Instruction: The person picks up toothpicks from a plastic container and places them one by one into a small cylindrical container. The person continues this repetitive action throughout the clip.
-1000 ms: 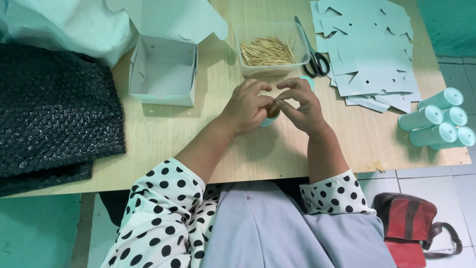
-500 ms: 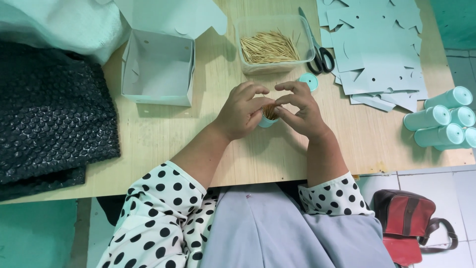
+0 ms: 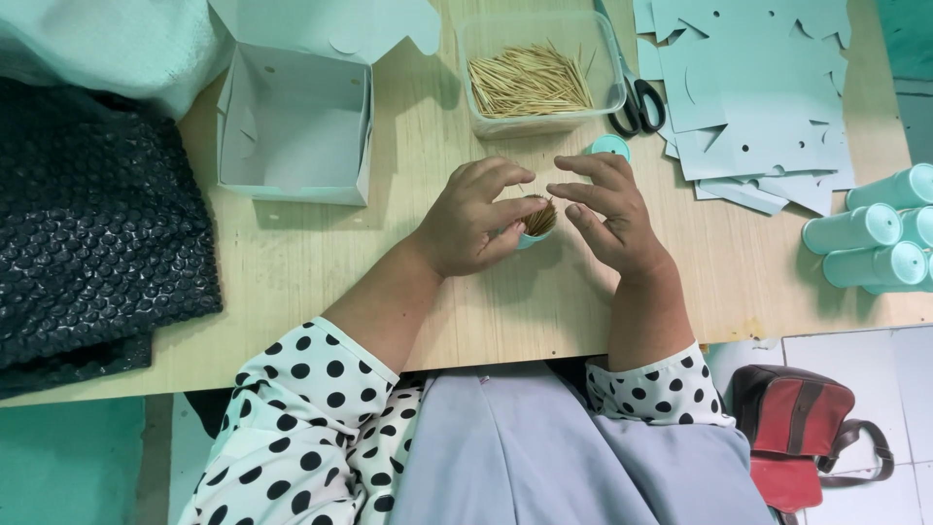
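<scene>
A small hand-packing workshop is showing here: beyond the hands a clear tub of toothpicks is sitting beside scissors, die-cut mint card blanks are lying stacked far right (with finished tubes nearer), on a plywood worktable.

Wood, plastic and matt paper under my hands

My counter is pale, smooth wood grain; the toothpicks are bare wood in a clear glossy plastic tub. The box and cut sheets are matt mint paper, the bubble wrap black and bumpy.
</scene>
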